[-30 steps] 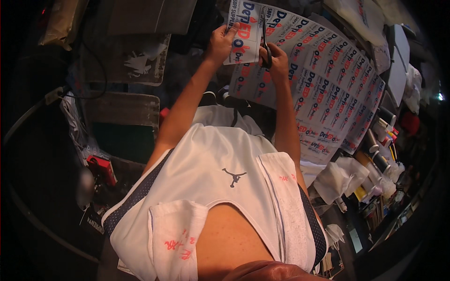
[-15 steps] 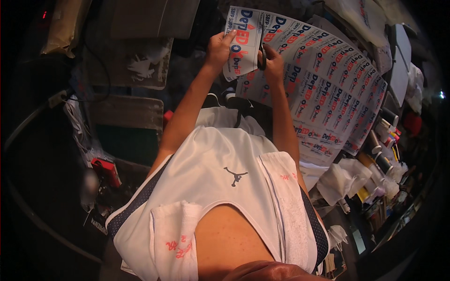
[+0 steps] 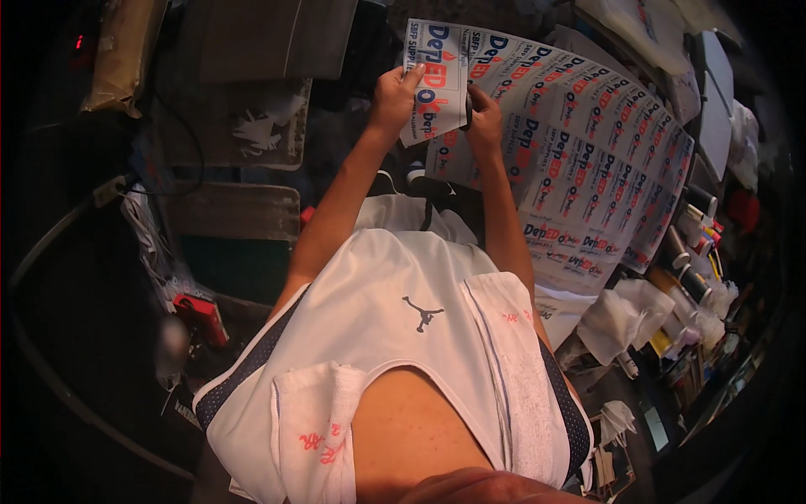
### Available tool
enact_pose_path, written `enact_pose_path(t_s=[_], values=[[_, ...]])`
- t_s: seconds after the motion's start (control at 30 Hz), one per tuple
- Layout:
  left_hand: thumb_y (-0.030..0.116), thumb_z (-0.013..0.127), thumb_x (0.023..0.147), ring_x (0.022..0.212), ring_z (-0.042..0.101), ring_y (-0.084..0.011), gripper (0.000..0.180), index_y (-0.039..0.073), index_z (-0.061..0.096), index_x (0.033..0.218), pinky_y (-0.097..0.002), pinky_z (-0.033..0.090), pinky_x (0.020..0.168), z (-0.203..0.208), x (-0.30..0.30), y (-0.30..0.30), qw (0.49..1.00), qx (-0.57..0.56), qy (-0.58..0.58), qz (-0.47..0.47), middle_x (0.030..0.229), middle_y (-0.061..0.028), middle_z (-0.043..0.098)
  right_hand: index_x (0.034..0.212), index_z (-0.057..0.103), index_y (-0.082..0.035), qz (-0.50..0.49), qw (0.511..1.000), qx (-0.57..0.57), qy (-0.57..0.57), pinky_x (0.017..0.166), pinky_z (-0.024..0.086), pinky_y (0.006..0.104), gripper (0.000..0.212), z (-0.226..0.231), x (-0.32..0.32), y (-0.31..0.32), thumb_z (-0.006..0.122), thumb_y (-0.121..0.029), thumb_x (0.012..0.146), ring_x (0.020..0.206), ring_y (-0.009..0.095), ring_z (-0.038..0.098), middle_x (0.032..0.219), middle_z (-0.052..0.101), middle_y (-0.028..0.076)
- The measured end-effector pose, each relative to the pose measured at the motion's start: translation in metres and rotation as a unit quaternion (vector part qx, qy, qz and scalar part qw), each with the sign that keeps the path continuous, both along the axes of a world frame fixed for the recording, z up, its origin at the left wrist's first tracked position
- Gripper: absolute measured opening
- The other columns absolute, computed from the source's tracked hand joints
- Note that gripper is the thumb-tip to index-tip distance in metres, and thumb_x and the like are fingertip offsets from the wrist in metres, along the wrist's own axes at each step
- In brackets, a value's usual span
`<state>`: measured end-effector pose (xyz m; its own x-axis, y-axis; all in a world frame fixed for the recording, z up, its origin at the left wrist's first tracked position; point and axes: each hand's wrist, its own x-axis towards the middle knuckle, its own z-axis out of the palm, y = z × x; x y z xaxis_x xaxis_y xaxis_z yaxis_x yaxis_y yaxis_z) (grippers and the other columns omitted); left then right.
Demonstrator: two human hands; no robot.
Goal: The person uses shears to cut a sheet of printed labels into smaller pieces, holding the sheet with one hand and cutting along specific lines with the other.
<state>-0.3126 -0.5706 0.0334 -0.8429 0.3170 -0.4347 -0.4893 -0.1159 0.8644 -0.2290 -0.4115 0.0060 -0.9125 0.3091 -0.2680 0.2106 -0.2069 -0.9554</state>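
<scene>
A large white printed sheet (image 3: 588, 160) with rows of repeated blue and red labels is held up in front of me. My left hand (image 3: 393, 99) pinches a narrow strip (image 3: 437, 80) at the sheet's left edge, which bends away from the rest. My right hand (image 3: 485, 126) is closed right beside it, on a small dark tool (image 3: 467, 111) at the line where strip and sheet meet. I cannot tell what kind of tool it is. My white shorts and a white towel (image 3: 520, 370) fill the lower middle.
Grey boards (image 3: 243, 38) lie at the upper left, one with white paper scraps (image 3: 260, 126). Cables (image 3: 143, 235) and a red object (image 3: 201, 317) sit at the left. White cloths (image 3: 621, 319) and several bottles and cans (image 3: 688, 277) crowd the right side.
Both hands have moved a little toward me along the sheet's left edge. The strip in my left hand bends further away from the sheet.
</scene>
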Motion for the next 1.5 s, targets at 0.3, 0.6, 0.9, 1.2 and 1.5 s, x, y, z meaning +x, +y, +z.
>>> enact_pose_path(t_s=[0.3, 0.6, 0.9, 1.2, 1.5], values=[[0.031, 0.058, 0.102, 0.068, 0.068, -0.0087, 0.033, -0.001, 0.068, 0.101, -0.0232, 0.055, 0.065, 0.001, -0.002, -0.002, 1.000, 0.020, 0.003, -0.013, 0.084, -0.0062, 0.073, 0.115, 0.067, 0.006, -0.011, 1.000, 0.011, 0.011, 0.077, 0.052, 0.0242, 0.033, 0.003, 0.001, -0.004, 0.071, -0.017, 0.092, 0.087, 0.011, 0.067, 0.100, 0.074, 0.009], [0.030, 0.057, 0.103, 0.069, 0.070, -0.0101, 0.033, -0.001, 0.068, 0.102, -0.0238, 0.057, 0.065, 0.003, -0.003, -0.004, 0.999, 0.032, 0.008, -0.015, 0.086, -0.0077, 0.074, 0.108, 0.070, 0.003, -0.017, 0.999, 0.032, 0.011, 0.071, 0.048, 0.0217, 0.023, -0.002, 0.002, -0.005, 0.067, -0.014, 0.094, 0.080, 0.006, 0.063, 0.092, 0.072, 0.004], [0.029, 0.058, 0.103, 0.069, 0.069, -0.0096, 0.031, -0.001, 0.069, 0.101, -0.0237, 0.056, 0.063, 0.004, -0.004, -0.010, 0.999, -0.004, 0.017, -0.039, 0.085, -0.0075, 0.074, 0.105, 0.069, 0.003, -0.027, 1.000, -0.003, -0.001, 0.062, 0.043, 0.0194, 0.019, 0.006, -0.004, -0.007, 0.066, -0.012, 0.094, 0.070, 0.002, 0.056, 0.082, 0.067, -0.003], [0.028, 0.058, 0.103, 0.068, 0.069, -0.0092, 0.031, -0.001, 0.069, 0.100, -0.0233, 0.055, 0.064, 0.005, -0.001, -0.009, 1.000, 0.010, 0.014, -0.024, 0.085, -0.0070, 0.074, 0.102, 0.070, 0.000, -0.025, 0.998, 0.058, 0.003, 0.058, 0.040, 0.0195, 0.017, 0.012, -0.007, -0.007, 0.068, -0.015, 0.094, 0.065, 0.001, 0.053, 0.077, 0.065, -0.003], [0.028, 0.058, 0.102, 0.071, 0.068, -0.0083, 0.031, -0.001, 0.069, 0.104, -0.0232, 0.055, 0.065, -0.004, 0.002, -0.021, 0.999, -0.023, 0.022, -0.034, 0.086, -0.0063, 0.073, 0.099, 0.070, -0.002, -0.014, 1.000, 0.013, 0.023, 0.054, 0.040, 0.0207, 0.021, 0.008, -0.006, -0.008, 0.071, -0.023, 0.096, 0.062, 0.002, 0.054, 0.073, 0.063, -0.005]])
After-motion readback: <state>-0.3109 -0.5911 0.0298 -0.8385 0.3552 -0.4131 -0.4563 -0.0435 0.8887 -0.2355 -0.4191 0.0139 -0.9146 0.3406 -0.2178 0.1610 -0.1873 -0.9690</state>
